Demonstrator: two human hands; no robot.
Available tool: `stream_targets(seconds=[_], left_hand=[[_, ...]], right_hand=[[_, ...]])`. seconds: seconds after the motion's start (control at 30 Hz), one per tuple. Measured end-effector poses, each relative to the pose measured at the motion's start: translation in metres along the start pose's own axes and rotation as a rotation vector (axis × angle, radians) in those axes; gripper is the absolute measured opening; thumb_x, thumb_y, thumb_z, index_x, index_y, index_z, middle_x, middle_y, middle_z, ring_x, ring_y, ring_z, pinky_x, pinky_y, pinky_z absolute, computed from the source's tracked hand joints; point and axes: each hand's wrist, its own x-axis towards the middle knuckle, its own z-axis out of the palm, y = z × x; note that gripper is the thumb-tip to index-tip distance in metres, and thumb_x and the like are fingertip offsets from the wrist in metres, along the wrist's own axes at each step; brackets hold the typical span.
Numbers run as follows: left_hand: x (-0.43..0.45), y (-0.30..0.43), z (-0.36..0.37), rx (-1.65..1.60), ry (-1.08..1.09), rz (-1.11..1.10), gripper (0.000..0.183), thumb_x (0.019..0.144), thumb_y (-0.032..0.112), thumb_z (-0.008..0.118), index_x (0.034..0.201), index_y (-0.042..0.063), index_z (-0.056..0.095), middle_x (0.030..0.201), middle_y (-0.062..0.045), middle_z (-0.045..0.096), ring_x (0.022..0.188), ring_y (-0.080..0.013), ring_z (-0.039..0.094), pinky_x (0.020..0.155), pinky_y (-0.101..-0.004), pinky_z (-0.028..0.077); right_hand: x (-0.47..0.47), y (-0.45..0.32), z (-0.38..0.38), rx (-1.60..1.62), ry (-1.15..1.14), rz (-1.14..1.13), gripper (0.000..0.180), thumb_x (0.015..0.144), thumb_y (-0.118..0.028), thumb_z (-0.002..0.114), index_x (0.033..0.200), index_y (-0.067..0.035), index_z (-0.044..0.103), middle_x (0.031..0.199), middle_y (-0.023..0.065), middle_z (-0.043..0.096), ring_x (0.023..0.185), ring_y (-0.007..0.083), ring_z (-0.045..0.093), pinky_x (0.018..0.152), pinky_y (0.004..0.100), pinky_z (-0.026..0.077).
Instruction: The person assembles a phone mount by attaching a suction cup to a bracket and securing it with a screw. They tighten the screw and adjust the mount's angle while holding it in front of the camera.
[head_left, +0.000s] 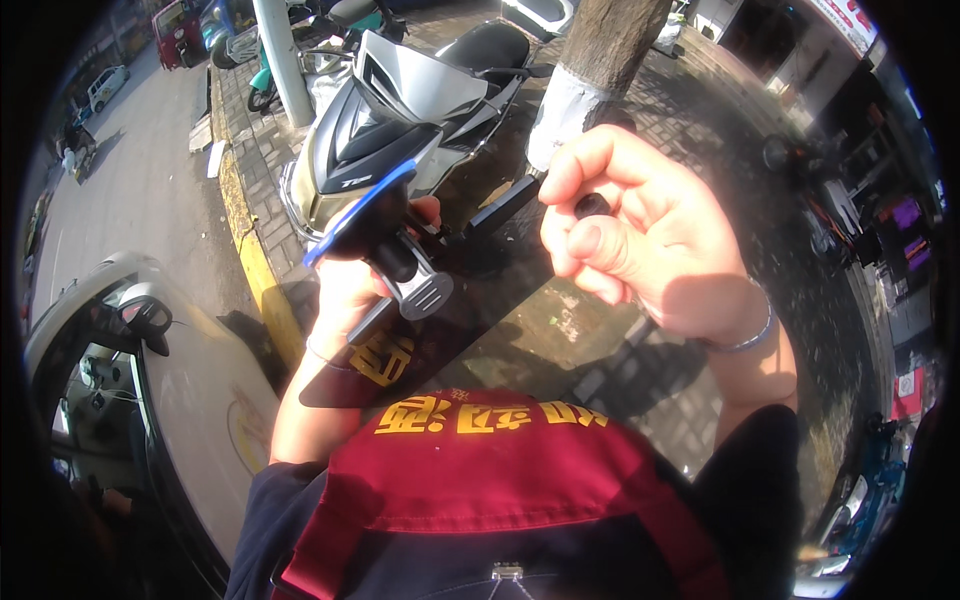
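Note:
My left hand (346, 289) grips a black suction-cup mount (394, 259) with a blue rim and a grey ribbed lever. Beside and below the mount spreads a dark glossy panel (457, 315), which seems to mirror the yellow writing of my apron. A black bar (502, 206) runs from near the mount up to the fingertips of my right hand (626, 225); whether they touch it cannot be told. Curled in the right fingers is a small round black piece (592, 206), partly hidden by the thumb. Part of the left hand is behind the suction cup.
A scooter (375, 142) stands on the brick pavement ahead, near a tree trunk (600, 60) with a white-painted base. A light-coloured car (195, 397) is close on my left. A yellow kerb (251, 262) borders the road. My red apron (487, 480) bears yellow writing.

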Motion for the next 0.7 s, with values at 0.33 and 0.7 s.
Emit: stream_targets(seconds=[0.33, 0.7], left_hand=[[-0.003, -0.01, -0.005, -0.111, -0.028, 0.092, 0.094, 0.051, 0.021, 0.1, 0.131, -0.005, 0.058, 0.104, -0.014, 0.072, 0.11, -0.0304, 0.067, 0.095, -0.0403, 0.055], [-0.008, 0.013, 0.013, -0.025, 0.064, -0.095, 0.084, 0.051, 0.028, 0.1, 0.118, -0.005, 0.064, 0.113, -0.024, 0.07, 0.109, -0.0296, 0.068, 0.095, -0.0386, 0.054]], right_hand=[[0.006, 0.014, 0.003, 0.041, 0.017, -0.022, 0.026, 0.085, 0.015, 0.064, 0.107, 0.004, 0.056, 0.11, 0.0288, 0.068, 0.095, 0.0345, 0.074, 0.079, 0.0381, 0.064], [0.013, 0.015, -0.005, -0.042, 0.061, 0.092, 0.014, 0.092, 0.002, 0.064, 0.105, 0.008, 0.064, 0.09, 0.0082, 0.063, 0.072, 0.0149, 0.059, 0.06, 0.0265, 0.048]])
